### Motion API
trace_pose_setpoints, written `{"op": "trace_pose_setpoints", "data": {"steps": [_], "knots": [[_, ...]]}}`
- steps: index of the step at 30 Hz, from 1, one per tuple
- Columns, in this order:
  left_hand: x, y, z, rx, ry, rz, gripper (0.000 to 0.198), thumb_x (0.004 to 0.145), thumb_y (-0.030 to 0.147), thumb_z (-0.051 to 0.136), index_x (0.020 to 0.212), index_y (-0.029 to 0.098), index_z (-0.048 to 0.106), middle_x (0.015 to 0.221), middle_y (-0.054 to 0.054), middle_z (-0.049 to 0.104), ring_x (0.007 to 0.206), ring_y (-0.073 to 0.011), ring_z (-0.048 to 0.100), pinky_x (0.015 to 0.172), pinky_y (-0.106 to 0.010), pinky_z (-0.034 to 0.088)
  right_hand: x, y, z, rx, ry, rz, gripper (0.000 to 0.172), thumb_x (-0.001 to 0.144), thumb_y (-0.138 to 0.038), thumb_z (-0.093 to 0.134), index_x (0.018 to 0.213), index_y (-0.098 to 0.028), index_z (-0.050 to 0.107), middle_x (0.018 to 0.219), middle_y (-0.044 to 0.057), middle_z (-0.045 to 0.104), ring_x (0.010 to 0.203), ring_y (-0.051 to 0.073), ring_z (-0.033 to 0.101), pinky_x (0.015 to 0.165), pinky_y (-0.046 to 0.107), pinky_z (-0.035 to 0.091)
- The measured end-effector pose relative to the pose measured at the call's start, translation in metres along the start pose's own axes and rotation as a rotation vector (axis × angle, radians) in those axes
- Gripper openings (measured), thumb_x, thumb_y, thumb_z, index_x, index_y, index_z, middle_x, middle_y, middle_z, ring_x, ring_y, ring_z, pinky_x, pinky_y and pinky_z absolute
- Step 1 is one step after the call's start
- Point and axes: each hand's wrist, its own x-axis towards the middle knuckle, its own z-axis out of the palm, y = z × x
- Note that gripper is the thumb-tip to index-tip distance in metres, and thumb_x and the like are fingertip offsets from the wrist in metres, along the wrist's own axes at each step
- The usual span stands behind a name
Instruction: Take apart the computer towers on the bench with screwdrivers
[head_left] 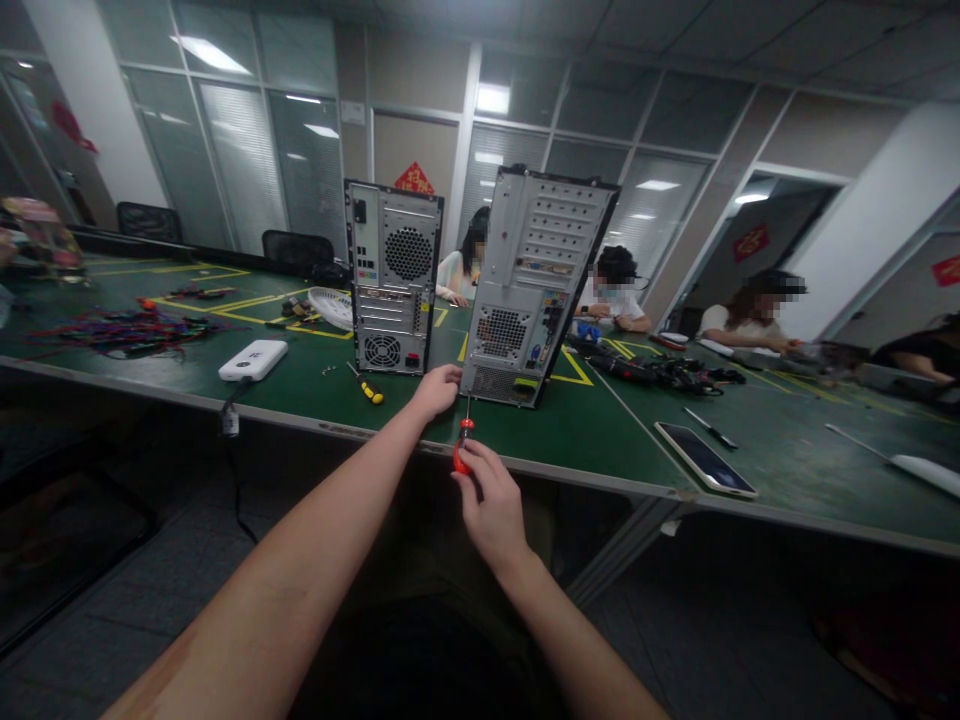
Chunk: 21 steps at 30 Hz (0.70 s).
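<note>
Two computer tower cases stand upright on the green table (300, 385), rear panels toward me. My left hand (436, 388) reaches to the lower left corner of the right-hand case (529, 280), fingers curled against its edge. My right hand (487, 495) grips a red-handled screwdriver (463, 440) with its shaft pointing up at the bottom of that case. The left-hand case (392, 275) stands apart from both hands.
On the table lie a yellow-handled screwdriver (366, 387), a white box (253, 360), coloured cables (127, 330), a white basket (330, 305), a phone (705, 458) and a dark tool (709, 428). Several people sit at the far side. The table's front edge is close.
</note>
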Motion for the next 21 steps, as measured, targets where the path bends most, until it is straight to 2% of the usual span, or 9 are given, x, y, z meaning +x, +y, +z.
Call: {"op": "trace_pose_setpoints", "data": {"steps": [5,9,12,18,21], "knots": [[-0.0018,0.0047,0.0000,-0.033,-0.038,-0.034,0.051,0.068,-0.004,0.052,0.108,0.015,0.077,0.110,-0.010,0.082,0.106,-0.0218,0.076,0.104,-0.035,0.055,0.0005,0.0006,-0.0003,-0.069,-0.047,-0.057,0.035,0.104,-0.014,0.055,0.132,-0.024,0.073,0.136,0.012,0.073,0.111,0.026,0.071,0.098,0.048,0.060],[-0.0027,0.0062,0.0003,-0.047,-0.040,-0.037,0.051,0.068,-0.004,0.053,0.108,0.015,0.077,0.108,-0.010,0.082,0.107,-0.0219,0.076,0.104,-0.035,0.055,-0.0003,0.0000,0.0008,0.000,0.013,0.017,0.027,0.102,-0.020,0.063,0.127,-0.023,0.074,0.129,0.013,0.074,0.119,0.027,0.071,0.105,0.046,0.059],[-0.0019,0.0048,0.0002,-0.048,-0.033,-0.039,0.051,0.068,-0.004,0.053,0.109,0.015,0.077,0.109,-0.010,0.082,0.107,-0.0222,0.076,0.105,-0.035,0.055,-0.0010,0.0003,0.0015,0.027,0.034,0.041,0.027,0.102,-0.021,0.063,0.127,-0.023,0.073,0.130,0.013,0.073,0.122,0.026,0.070,0.107,0.043,0.059],[-0.0012,0.0038,0.0002,-0.067,-0.050,-0.032,0.052,0.067,-0.005,0.052,0.108,0.015,0.077,0.108,-0.009,0.082,0.108,-0.0218,0.076,0.104,-0.035,0.056,-0.0002,0.0012,0.0002,-0.052,-0.036,-0.074,0.039,0.105,-0.012,0.052,0.137,-0.024,0.071,0.140,0.012,0.071,0.119,0.026,0.071,0.103,0.045,0.060],[-0.0015,0.0037,0.0001,-0.072,-0.050,-0.032,0.052,0.068,-0.005,0.051,0.108,0.015,0.077,0.109,-0.009,0.082,0.108,-0.0218,0.076,0.104,-0.034,0.056,0.0001,0.0008,0.0008,-0.054,-0.033,-0.069,0.039,0.105,-0.012,0.052,0.137,-0.023,0.071,0.141,0.013,0.070,0.122,0.026,0.070,0.105,0.045,0.060]]}}
